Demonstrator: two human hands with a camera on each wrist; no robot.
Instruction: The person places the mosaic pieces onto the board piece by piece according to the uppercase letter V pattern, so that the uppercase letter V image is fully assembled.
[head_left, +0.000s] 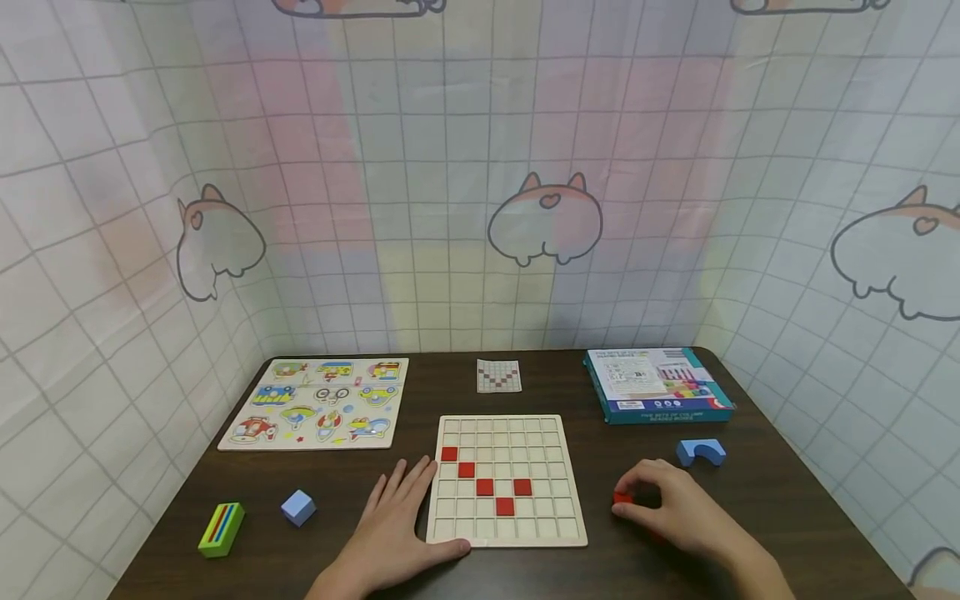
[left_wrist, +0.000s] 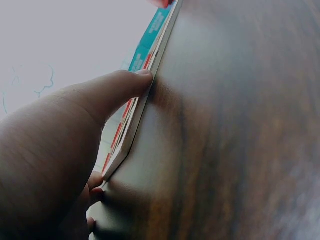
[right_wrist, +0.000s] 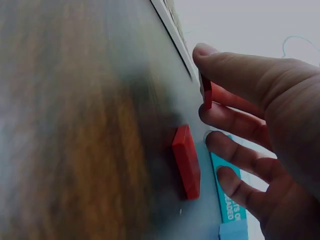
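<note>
A pale wooden grid board (head_left: 545,527) lies on the dark table, several red square tiles (head_left: 485,487) set in its cells in a V-like line. Against its lower left corner rests my left hand (head_left: 397,525), fingers spread along the left side and thumb (left_wrist: 135,80) on the front edge. To the right of the board, my right hand (head_left: 678,504) pinches a red tile (right_wrist: 207,91) between thumb and forefinger, held just above the table. Below that hand another red tile (right_wrist: 187,162) lies on the tabletop, mostly hidden in the head view.
Behind the board lies a small card (head_left: 498,377) with a V of red squares. A picture puzzle board (head_left: 311,400) is at back left, a teal box (head_left: 660,387) at back right. A blue arch block (head_left: 701,451), blue cube (head_left: 298,507) and green striped block (head_left: 221,529) sit around.
</note>
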